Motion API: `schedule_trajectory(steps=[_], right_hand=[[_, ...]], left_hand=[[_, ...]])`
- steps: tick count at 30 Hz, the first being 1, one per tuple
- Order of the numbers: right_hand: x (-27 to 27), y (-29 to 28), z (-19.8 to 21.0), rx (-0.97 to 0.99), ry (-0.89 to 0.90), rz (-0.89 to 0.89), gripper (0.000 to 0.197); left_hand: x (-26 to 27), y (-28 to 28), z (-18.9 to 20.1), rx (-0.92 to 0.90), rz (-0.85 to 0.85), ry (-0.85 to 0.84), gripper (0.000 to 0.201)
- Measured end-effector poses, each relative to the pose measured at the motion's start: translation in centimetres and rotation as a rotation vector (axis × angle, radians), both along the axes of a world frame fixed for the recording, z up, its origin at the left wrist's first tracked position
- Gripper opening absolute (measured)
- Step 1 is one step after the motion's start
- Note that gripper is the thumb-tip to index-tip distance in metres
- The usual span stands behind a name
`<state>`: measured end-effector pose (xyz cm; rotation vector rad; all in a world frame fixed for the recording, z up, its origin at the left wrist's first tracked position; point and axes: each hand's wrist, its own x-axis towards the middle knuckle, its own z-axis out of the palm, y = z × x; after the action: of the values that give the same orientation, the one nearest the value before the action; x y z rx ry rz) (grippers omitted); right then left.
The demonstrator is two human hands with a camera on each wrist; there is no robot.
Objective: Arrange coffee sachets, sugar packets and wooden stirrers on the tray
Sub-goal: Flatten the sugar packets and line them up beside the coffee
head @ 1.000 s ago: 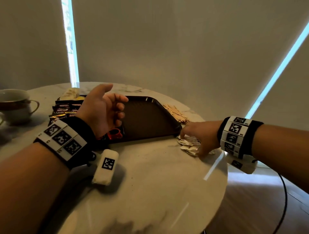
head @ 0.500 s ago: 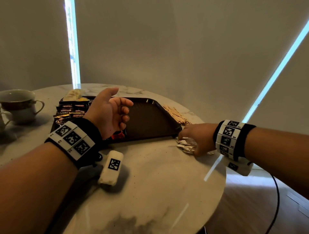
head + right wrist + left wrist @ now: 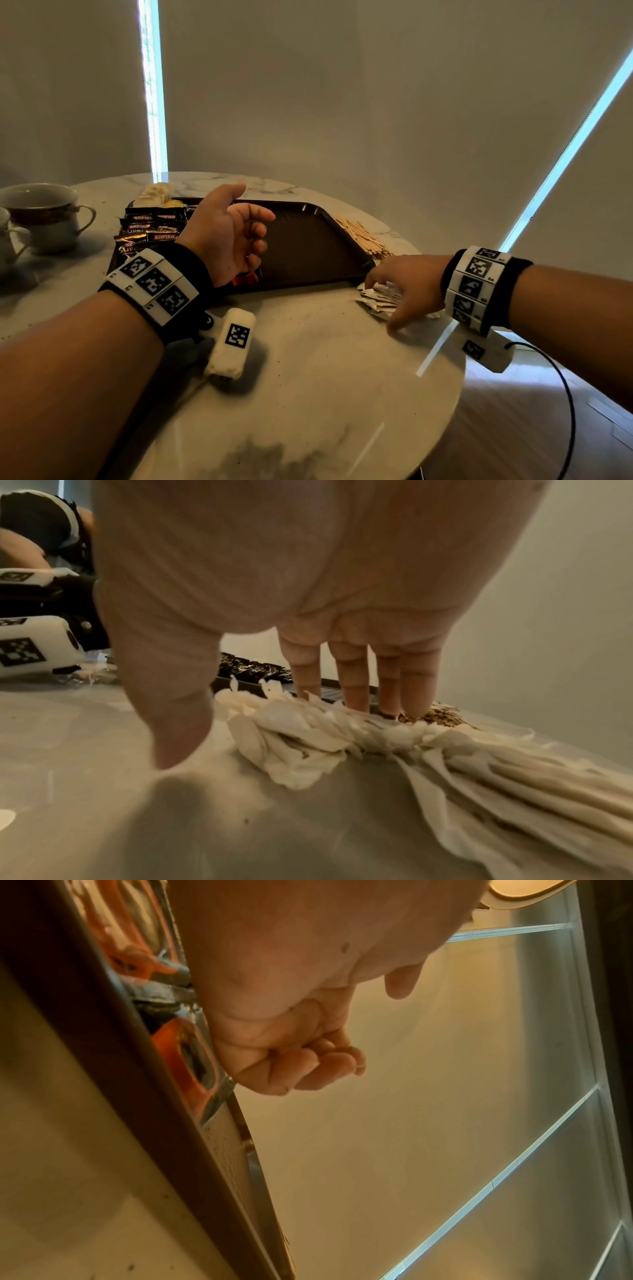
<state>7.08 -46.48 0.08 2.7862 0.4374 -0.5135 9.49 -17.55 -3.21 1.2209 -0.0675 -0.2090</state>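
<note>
- Fingers of the right hand now press straight down on the sugar packets, thumb planted on the table beside them: gathering is starting.
- Packets lie just off the tray corner, none lifted.
- Left hand, loosely curled and holding nothing, hovers over the coffee sachets, barely shifted from a second ago.

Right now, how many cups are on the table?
2. One whole cup stands at the table's far left, beside the tray. A second cup sits nearer, cut off by the picture's left edge. More may lie outside the view.
</note>
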Motion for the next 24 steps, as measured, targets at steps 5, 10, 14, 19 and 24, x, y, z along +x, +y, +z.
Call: schedule_trajectory(steps=[5,10,14,19,24], right_hand=[[0.4,0.2,-0.6,-0.055,0.0,0.0,0.086],[0.3,0.7,-1.1,-0.039,-0.06,0.029,0.056],[-0.1,1.3,-1.1,0.067,-0.092,0.054,0.037],[-0.4,2.6,0.3,0.253,-0.102,0.041,0.03],[-0.3,5.0,3.2,0.542,-0.217,0.024,0.019]], left_hand=[[0.1,0.0,-0.1,-0.004,-0.014,0.012,0.053],[-0.2,-0.3,0.0,0.005,-0.015,0.025,0.054],[-0.4,-0.4,0.2,0.009,-0.026,0.066,0.054],[-1.0,-0.7,0.6,0.116,-0.138,0.167,0.052],[-1.6,-1.0,1.5,0.209,-0.302,0.285,0.067]])
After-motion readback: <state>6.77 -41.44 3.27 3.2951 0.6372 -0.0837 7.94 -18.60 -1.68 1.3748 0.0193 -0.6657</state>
